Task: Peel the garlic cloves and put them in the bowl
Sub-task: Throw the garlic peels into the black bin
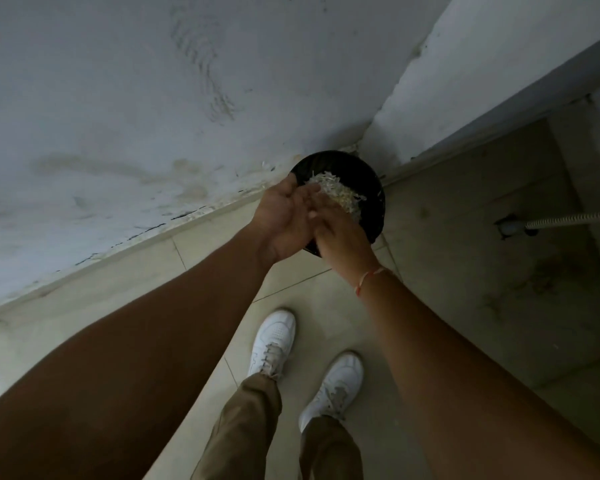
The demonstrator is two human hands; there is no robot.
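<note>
I stand over a black round container (369, 181) on the floor in the corner of the room. A heap of pale garlic skins (336, 195) lies at my fingertips, above the container's opening. My left hand (284, 220) is palm up with its fingers stretched toward the skins. My right hand (343, 237), a red thread on its wrist, shows its back and meets the left hand's fingers. Both hands are slightly blurred. I see no whole cloves. Whether the skins rest on my fingers or inside the container I cannot tell.
A stained white wall (153, 116) runs along the left and meets another wall behind the container. The floor is pale tile (326, 292). My white shoes (274, 341) stand below the hands. A metal hose (568, 220) comes in from the right.
</note>
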